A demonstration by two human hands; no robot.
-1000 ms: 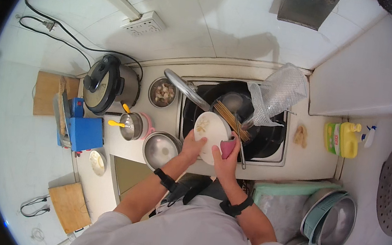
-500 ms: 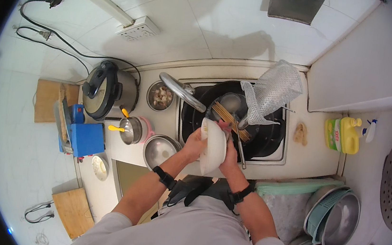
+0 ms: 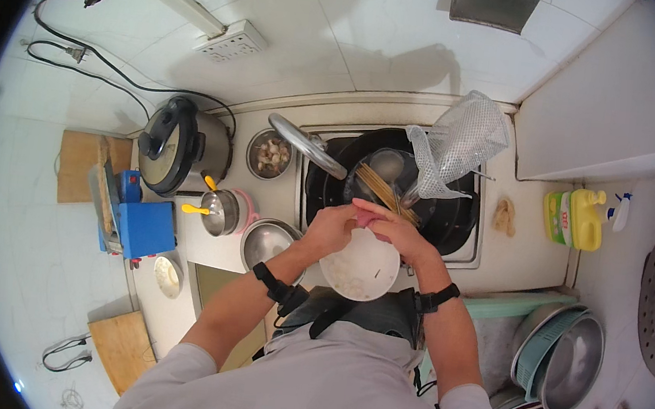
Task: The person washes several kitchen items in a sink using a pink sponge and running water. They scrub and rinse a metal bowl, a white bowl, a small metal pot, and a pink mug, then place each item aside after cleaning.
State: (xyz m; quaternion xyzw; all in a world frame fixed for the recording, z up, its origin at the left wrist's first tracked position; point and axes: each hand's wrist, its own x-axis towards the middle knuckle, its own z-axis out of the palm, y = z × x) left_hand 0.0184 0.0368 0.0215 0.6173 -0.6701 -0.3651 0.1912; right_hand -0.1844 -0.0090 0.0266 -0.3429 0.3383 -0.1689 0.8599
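Observation:
A white bowl (image 3: pixel 359 268), tilted so that its inside faces me, is between my hands at the sink's near edge. Small specks and one dark bit show in it. My left hand (image 3: pixel 331 231) grips the bowl's upper left rim. My right hand (image 3: pixel 403 232) holds a pink cloth (image 3: pixel 366 218) against the far rim, its fingers reaching across toward the left hand. Beyond them, a black basin (image 3: pixel 448 229) in the sink holds a bundle of wooden chopsticks (image 3: pixel 377 184) and metal ware. The curved faucet (image 3: pixel 306 146) stands above the basin's left side.
Left of the sink are a bowl of garlic (image 3: pixel 270 156), metal bowls (image 3: pixel 267 246), a small pot (image 3: pixel 219 213) and a pressure cooker (image 3: pixel 182 145). A mesh net (image 3: pixel 461 147) hangs over the basin. To the right are a yellow detergent jug (image 3: pixel 584 219) and stacked basins (image 3: pixel 572 366).
The bowl has moved toward me and turned from edge-on to show its inside. My right hand has come from its side up to the far rim with the pink cloth.

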